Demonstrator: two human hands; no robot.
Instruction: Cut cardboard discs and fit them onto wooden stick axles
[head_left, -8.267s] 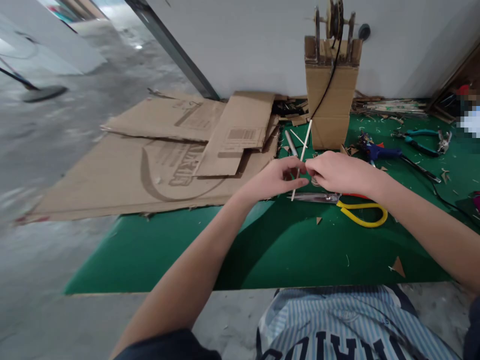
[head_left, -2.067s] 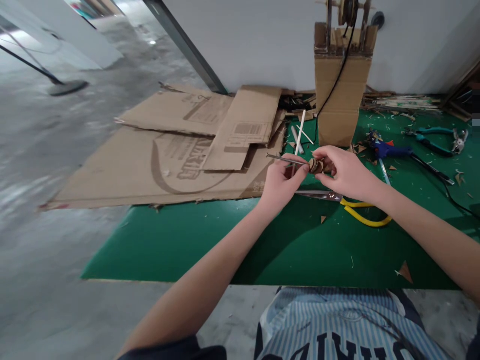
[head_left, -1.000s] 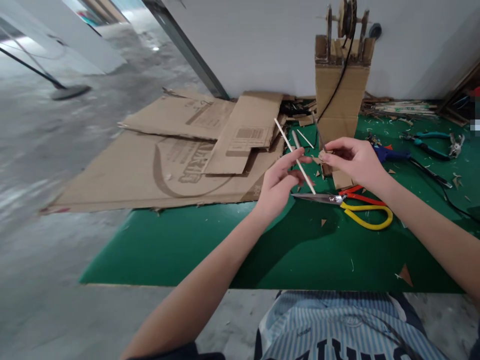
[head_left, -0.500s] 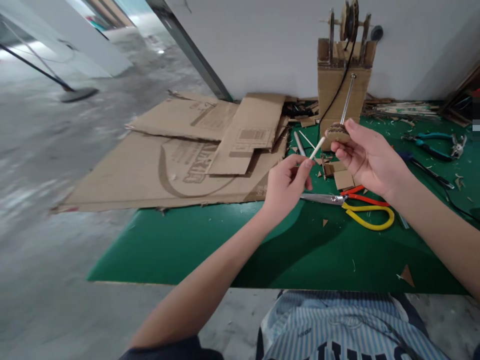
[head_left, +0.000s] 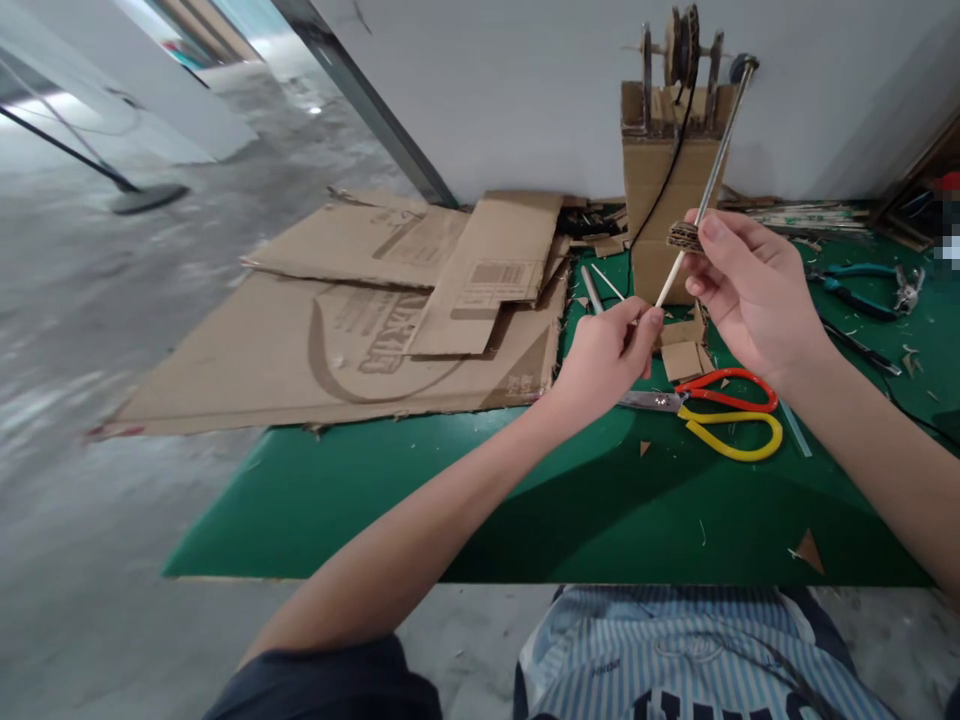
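My left hand [head_left: 611,350] pinches a thin white stick [head_left: 670,279] between thumb and fingers. My right hand [head_left: 757,285] is closed on a small layered cardboard disc [head_left: 682,237], its corrugated edge facing me. From the disc a slim metal rod [head_left: 724,145] rises up and to the right, with a small knob at its far end. Stick and rod run nearly in one line, and the stick's upper end meets the disc; whether it enters the hole is hidden. Below the hands, scissors [head_left: 731,436] with red and yellow handles lie on the green table [head_left: 360,500].
Behind my hands stands a cardboard tower [head_left: 646,190] with a pulley wheel [head_left: 681,45] and a black cord. Flat cardboard sheets [head_left: 255,350] overhang the table's left side. Pliers [head_left: 862,290] lie at the right, with cardboard scraps [head_left: 686,360] near the scissors.
The white stick's tip has come up against the disc, and my left hand has moved slightly right. In my right hand, the disc and rod have tilted, the rod's far end moving up and right.
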